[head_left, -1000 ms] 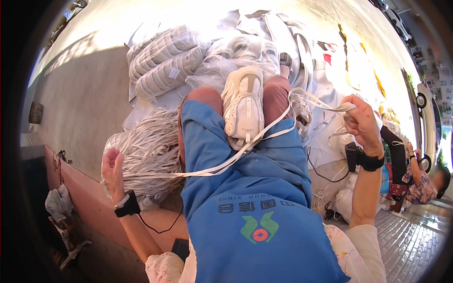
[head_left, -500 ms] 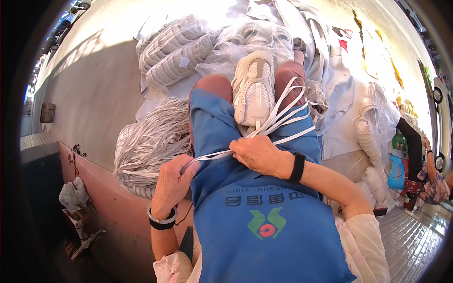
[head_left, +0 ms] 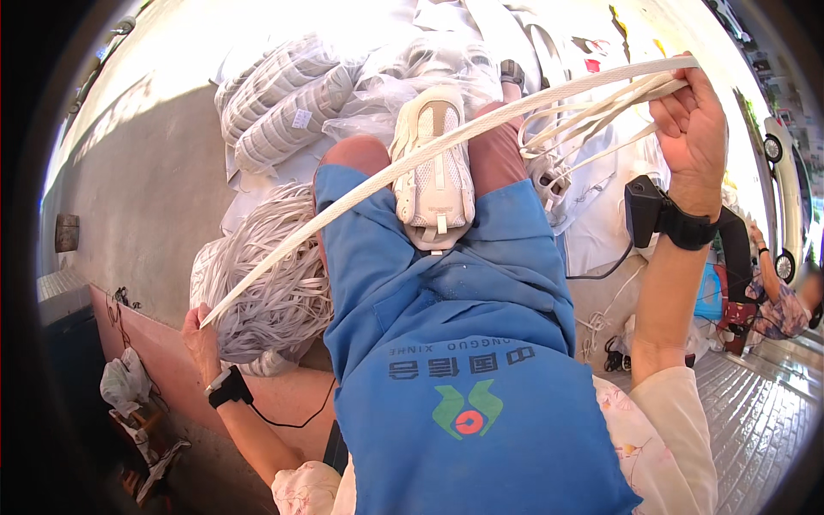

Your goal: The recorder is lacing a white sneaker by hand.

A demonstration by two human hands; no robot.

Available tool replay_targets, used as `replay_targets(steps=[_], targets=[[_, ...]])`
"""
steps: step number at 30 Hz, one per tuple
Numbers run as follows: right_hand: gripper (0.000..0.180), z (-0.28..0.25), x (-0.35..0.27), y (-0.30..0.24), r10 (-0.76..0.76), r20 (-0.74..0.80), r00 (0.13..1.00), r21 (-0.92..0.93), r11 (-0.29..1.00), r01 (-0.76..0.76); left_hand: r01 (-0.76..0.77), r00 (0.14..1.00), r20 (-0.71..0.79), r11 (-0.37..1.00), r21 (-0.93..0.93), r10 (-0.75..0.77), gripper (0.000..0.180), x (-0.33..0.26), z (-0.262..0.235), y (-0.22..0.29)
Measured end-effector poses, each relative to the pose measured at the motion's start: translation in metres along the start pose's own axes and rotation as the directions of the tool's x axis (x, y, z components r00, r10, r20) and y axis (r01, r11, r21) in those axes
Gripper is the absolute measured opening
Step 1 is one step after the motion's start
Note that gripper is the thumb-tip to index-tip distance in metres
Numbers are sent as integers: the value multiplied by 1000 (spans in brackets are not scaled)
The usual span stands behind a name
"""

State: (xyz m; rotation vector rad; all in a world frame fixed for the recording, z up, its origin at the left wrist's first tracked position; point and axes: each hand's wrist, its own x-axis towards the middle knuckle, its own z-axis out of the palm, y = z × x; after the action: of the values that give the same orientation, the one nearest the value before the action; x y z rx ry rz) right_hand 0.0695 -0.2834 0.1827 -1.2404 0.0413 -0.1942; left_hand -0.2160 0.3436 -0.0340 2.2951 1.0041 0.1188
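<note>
A long white shoelace (head_left: 412, 163) stretches on a slant right across my body. My left hand (head_left: 202, 345), low at the left, is closed on its lower end. Raised far out to the right, my right hand (head_left: 693, 129) pinches the other end. Several looped laces (head_left: 592, 116) also hang from the fingers of my right hand. A cream sneaker (head_left: 436, 176) stands between my knees, toe away from me, with part of the lace passing over it. Close to my left hand lies a big bundle of white laces (head_left: 266, 275).
Plastic-wrapped stacks of pale shoe parts (head_left: 292, 112) lie beyond my left knee. White sheeting (head_left: 601, 197) spreads on the ground at right. A low pink wall (head_left: 283, 386) runs at left. Another person (head_left: 777, 296) sits far right near a blue stool (head_left: 709, 293).
My hands have gone from close together over my lap to wide apart, left hand down-left, right hand up-right. One lace is now drawn out long between them; the looped laces moved with the right hand.
</note>
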Motion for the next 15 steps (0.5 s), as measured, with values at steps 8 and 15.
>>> replay_targets(steps=[8,15], targets=[[19,-82,70,-39,-125,-43,991,-217,970,113,151,925,-356,988,24,-133,34,47,-36,-76],[20,-2,-5,-62,-46,16,999,-514,856,48,-28,990,125,953,-302,68,29,27,-74,-52]])
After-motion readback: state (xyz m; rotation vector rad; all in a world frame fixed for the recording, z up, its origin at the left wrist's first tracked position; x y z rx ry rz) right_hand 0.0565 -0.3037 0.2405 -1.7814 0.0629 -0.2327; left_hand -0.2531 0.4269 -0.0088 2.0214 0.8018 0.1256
